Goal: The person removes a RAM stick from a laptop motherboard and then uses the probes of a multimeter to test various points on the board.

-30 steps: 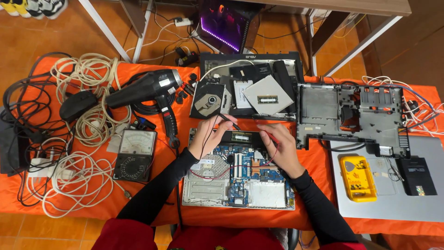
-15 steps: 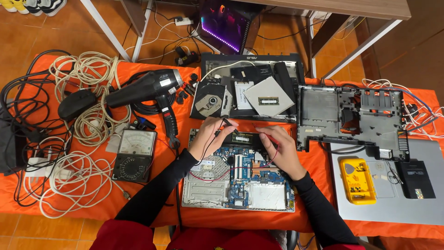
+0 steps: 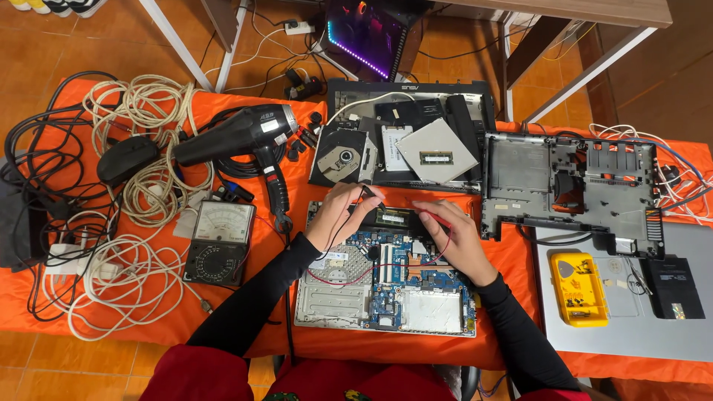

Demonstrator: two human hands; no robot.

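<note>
An opened laptop motherboard (image 3: 386, 293) in its silver frame lies on the orange cloth in front of me. My left hand (image 3: 343, 214) pinches a black test probe over the board's upper left edge, its black lead trailing down. My right hand (image 3: 451, 236) holds a red probe with a red lead, its fingers resting just right of a green memory module (image 3: 392, 217) at the board's top. Both leads run across the board toward an analog multimeter (image 3: 220, 241) on the left.
A black heat gun (image 3: 239, 135) and coils of white and black cable (image 3: 141, 160) fill the left side. A laptop shell with an optical drive and loose parts (image 3: 407, 141) lies behind, a stripped chassis (image 3: 572, 186) to the right, and a yellow parts box (image 3: 578, 288) on a grey lid.
My left hand has lifted the black probe's tip a little up and to the left. My right hand has stayed almost still by the memory module.
</note>
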